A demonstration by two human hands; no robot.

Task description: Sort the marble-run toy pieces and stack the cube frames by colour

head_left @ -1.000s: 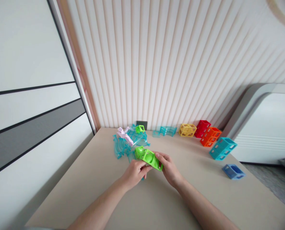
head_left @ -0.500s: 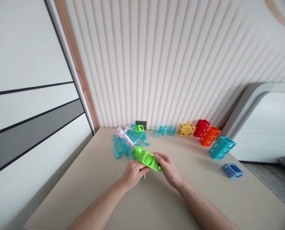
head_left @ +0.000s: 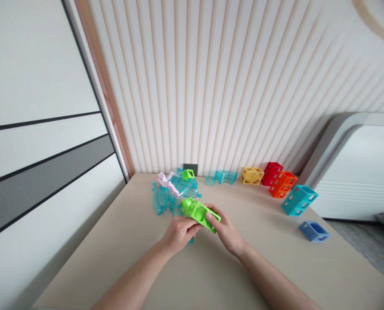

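Both hands hold a bright green plastic block piece (head_left: 199, 212) with round openings, tilted above the table. My left hand (head_left: 179, 233) is closed on its near lower edge, fingers curled under. My right hand (head_left: 223, 230) pinches the right end, thumb on top and fingers behind. Below the left fingers a bit of a teal piece (head_left: 191, 240) shows; whether it is held or lies on the table I cannot tell. Just behind the green piece lies a heap of see-through teal track pieces (head_left: 162, 202), with pale pink pieces (head_left: 168, 185) and a small green cube frame (head_left: 188, 174) on it.
Along the right stand a yellow block (head_left: 252, 175), a red block (head_left: 271, 173), an orange block (head_left: 283, 184), a teal block (head_left: 299, 200) and a blue block (head_left: 314, 231). More teal track (head_left: 224, 177) lies by the ribbed wall (head_left: 192, 86), near a dark socket (head_left: 192, 168).
The green piece has turned slightly in my hands. My right thumb has moved from its edge onto its top face. The blocks and the heap stay as they were.
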